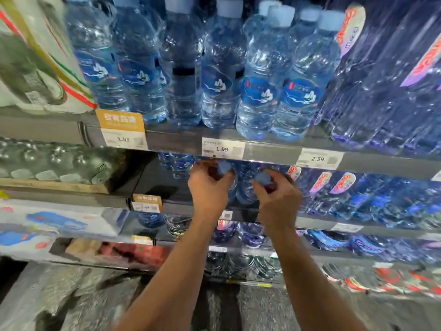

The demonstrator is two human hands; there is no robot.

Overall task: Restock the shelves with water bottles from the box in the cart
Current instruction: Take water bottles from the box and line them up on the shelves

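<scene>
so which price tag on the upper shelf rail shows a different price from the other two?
The rightmost price tag: it reads 2.59, while the middle tag and the orange-topped left tag read 1.99.

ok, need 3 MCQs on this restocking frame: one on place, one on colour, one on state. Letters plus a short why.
1. Which shelf are the hands working at?
A. top shelf
B. the shelf just under the 1.99 tag
C. floor level

2. What colour are the caps of the two bottles in the hands?
A. blue
B. red
C. white

3. What is the state of the hands?
A. both empty
B. only one holding
C. each closed on a bottle top

Answers:
1 B: left hand and right hand sit below the 1.99 price tag.
2 A: left bottle cap and right bottle cap are blue.
3 C: fingers wrap both bottle necks.
</scene>
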